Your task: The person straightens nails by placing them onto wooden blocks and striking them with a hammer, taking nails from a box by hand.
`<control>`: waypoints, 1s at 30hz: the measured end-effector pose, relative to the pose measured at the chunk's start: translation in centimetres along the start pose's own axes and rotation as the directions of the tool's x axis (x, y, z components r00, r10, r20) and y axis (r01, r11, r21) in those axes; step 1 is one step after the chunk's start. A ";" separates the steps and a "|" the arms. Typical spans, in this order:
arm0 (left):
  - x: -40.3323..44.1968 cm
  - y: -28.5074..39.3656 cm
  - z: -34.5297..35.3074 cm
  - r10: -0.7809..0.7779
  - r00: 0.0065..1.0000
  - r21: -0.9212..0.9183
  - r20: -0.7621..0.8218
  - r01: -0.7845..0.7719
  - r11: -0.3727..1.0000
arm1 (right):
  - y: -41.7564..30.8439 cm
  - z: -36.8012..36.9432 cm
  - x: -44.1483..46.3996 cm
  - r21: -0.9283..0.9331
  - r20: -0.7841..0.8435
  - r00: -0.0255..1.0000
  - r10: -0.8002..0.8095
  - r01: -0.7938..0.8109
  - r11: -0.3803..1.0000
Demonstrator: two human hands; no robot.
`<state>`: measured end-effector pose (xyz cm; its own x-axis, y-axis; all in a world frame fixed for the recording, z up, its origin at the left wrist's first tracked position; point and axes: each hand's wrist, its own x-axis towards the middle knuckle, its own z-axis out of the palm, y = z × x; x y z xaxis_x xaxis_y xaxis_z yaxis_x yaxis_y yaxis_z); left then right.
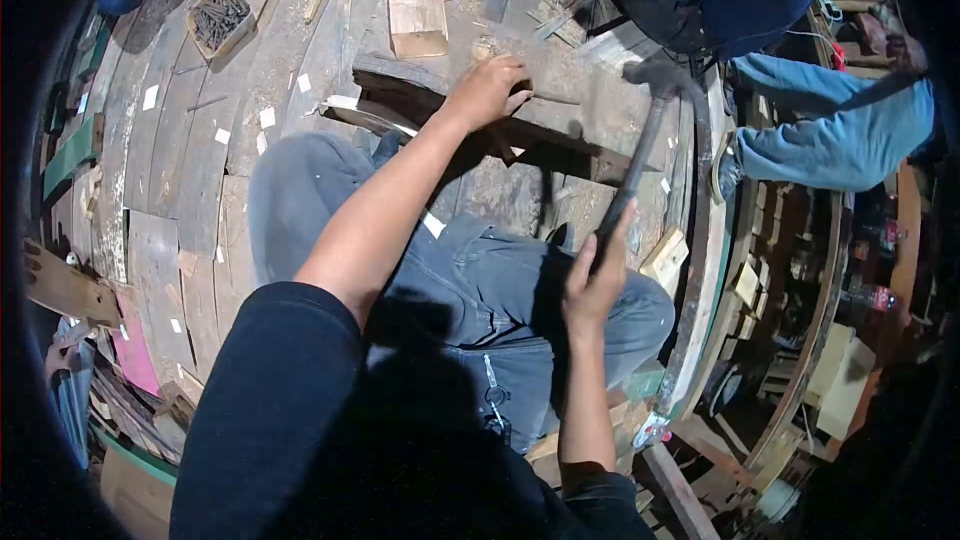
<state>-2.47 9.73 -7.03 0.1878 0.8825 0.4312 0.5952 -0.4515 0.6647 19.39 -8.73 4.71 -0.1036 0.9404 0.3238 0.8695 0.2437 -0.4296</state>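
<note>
My right hand [597, 285] grips the handle of a claw hammer [645, 135], whose dark head is raised at the upper right. My left hand [487, 92] is over the top of a wooden beam [560, 125], fingers curled and thumb close to the fingertips. Whatever is in that pinch is hidden. A thin dark piece, like a nail [556, 99], shows just beyond the fingertips; whether they touch it, I cannot tell. Behind the beam stands a pale wood block [418, 20].
A square container of nails [220, 18] sits on the plank floor [285, 50] at upper left. White scraps are scattered around. Another person's legs in blue trousers [840, 135] are at the right, close to the hammer head. Timber pieces [840, 380] lie lower right.
</note>
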 end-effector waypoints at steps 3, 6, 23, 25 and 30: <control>-0.1 0.2 -0.1 -0.003 1.000 -0.026 -0.025 0.003 1.000 | -0.2 1.5 -1.3 0.037 0.268 0.947 0.177 -0.193 0.980; -0.3 0.0 0.5 0.022 0.995 -0.016 -0.097 -0.024 1.000 | -0.1 -0.5 -0.1 0.064 0.020 1.000 0.010 -0.011 0.998; 0.0 0.3 0.2 -0.013 0.999 0.003 -0.040 0.013 1.000 | -1.0 -0.3 -0.3 0.116 0.099 0.988 0.122 -0.133 0.984; -0.1 0.3 0.3 -0.024 0.998 0.022 -0.058 0.025 0.999 | -0.7 0.2 -0.4 0.121 0.014 0.997 0.071 -0.073 0.990; -0.3 0.5 0.6 -0.026 0.994 0.061 -0.103 0.032 0.998 | 0.3 1.0 -1.3 0.151 0.106 0.983 0.149 -0.164 0.975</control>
<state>-1.75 9.32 -7.23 0.0909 0.8756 0.4744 0.6473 -0.4139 0.6401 19.32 -9.67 3.35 -0.0233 0.9860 0.1651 0.7919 0.1190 -0.5990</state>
